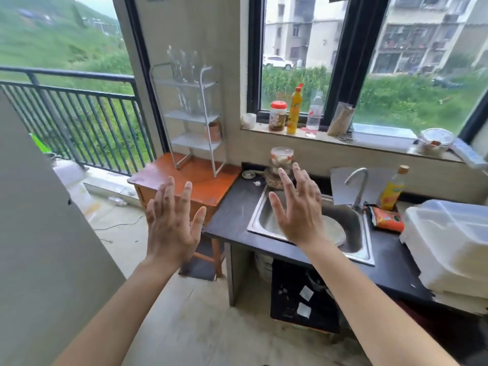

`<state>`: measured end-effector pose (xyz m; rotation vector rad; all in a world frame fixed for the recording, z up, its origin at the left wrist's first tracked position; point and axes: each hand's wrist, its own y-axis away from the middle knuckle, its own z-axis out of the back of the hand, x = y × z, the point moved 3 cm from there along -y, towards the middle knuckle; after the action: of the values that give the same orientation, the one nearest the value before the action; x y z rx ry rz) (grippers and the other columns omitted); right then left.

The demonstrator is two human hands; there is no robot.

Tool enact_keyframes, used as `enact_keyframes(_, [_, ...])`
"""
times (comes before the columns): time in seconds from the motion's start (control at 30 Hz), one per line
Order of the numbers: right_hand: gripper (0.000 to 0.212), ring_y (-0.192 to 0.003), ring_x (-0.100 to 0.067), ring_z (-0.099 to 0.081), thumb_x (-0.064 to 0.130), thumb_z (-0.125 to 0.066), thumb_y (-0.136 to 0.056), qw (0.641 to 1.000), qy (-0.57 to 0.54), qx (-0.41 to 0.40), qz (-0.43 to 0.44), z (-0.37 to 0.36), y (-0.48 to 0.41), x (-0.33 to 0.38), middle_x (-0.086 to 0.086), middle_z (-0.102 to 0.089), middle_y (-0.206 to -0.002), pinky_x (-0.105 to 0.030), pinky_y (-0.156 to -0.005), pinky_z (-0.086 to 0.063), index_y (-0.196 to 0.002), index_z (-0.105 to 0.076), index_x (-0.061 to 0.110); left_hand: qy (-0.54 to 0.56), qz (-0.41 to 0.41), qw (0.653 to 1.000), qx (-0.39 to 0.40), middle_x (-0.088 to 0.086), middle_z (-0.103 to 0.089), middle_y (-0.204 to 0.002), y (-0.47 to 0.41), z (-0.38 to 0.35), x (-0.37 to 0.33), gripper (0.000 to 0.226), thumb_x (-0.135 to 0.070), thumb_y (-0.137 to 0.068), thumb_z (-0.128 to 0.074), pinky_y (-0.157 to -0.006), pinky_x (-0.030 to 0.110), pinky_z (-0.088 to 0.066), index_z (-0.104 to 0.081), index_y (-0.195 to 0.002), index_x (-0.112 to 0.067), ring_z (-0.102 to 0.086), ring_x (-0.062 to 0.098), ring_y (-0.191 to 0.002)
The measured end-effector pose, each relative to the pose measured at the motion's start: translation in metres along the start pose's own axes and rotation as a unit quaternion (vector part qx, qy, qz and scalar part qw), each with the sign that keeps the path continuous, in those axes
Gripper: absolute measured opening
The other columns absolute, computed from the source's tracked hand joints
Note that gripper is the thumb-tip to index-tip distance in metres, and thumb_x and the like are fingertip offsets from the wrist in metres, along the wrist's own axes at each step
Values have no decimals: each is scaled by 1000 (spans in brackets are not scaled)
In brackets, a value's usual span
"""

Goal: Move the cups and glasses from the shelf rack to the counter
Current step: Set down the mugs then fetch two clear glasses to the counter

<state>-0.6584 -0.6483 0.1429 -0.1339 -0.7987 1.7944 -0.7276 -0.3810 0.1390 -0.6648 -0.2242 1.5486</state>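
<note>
Clear glasses [184, 67] top the white shelf rack [190, 116], a brown cup [213, 131] lower, beside the dark counter [237, 207].

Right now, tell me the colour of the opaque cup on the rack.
The cup is orange-brown; the head view shows it.

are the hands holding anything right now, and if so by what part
Nothing is held. The left hand and right hand are both raised with fingers spread, empty, short of the shelf rack.

Bare dark counter [235, 210] lies left of the sink [255, 220]; a stacked jar [281, 158] blocks its far edge, a white container [449, 247] crowds the right, shelf rack [194, 120] far left
</note>
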Motion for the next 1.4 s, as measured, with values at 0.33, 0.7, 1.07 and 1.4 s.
enact_keyframes(0.33, [64,-150,-40,-27,52,-38,-101,998,-58,26,15,-156,-188,-16,-17,-25,-165,-55,-119,-24,-157,-34,20,-39,39,998,17,16,-7,-166,-199,-90,70,74,-59,-95,-22,-120,55,-10,-22,-157,-19,-2,30,-153])
enact_keyframes(0.7, [58,-138,-37,-45,44,-48,-102,992,-102,43,57,-252,-365,17,-17,-37,-158,-48,-105,-45,-152,-39,15,-56,56,997,-14,15,-16,-164,-358,-132,160,71,-59,-96,-22,-120,51,-13,-28,-155,-21,-10,30,-152])
enact_keyframes(1.07, [53,-124,-21,-56,43,-50,-101,981,-131,141,11,-383,-472,68,3,-38,-153,-40,-95,-51,-149,-38,23,77,30,996,27,16,-18,-163,-508,-229,278,65,-42,-101,-45,-122,42,-10,-25,-155,-12,-10,30,-151])
enact_keyframes(1.4, [58,-114,-10,-58,40,-58,-99,943,-236,145,-184,-495,-570,116,3,-47,-144,-31,-94,-46,-151,-35,28,280,84,949,116,9,-37,-155,-659,-315,358,61,-38,-100,-49,-117,41,-24,-29,-153,-16,-30,27,-143])
